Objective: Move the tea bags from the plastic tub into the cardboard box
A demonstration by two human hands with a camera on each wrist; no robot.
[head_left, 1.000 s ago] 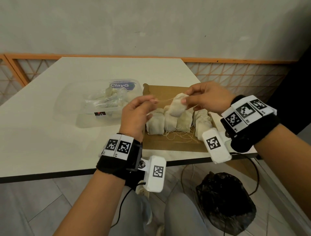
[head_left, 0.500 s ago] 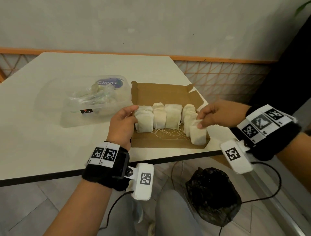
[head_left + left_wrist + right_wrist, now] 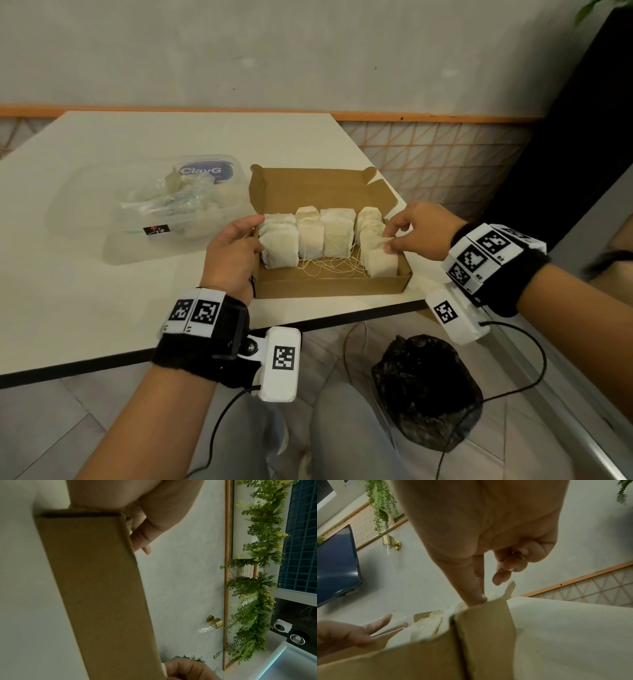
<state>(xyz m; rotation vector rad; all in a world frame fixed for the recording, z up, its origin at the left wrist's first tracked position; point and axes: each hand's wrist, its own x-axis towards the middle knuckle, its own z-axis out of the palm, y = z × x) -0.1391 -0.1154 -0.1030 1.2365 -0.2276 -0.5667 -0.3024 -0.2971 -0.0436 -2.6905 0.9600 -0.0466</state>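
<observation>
Clear plastic tub [image 3: 178, 212], farthest left on your white table [image 3: 85, 274], holds a few remaining tea bags [image 3: 178, 183] under crumpled wrap, something only your head view shows; beside it your left hand [image 3: 231, 255] rests relaxed, fingers straight against the leftmost bag in the cardboard box [image 3: 329, 282]. Pale, soft upright tea bags in the box [image 3: 337, 233] stand in four stacks with loose strings on the brown floor. At the right end your right hand [image 3: 416, 231] pinches the nearest bag's top, and the right wrist view shows thumb and forefinger [image 3: 473, 593] closed on it.
</observation>
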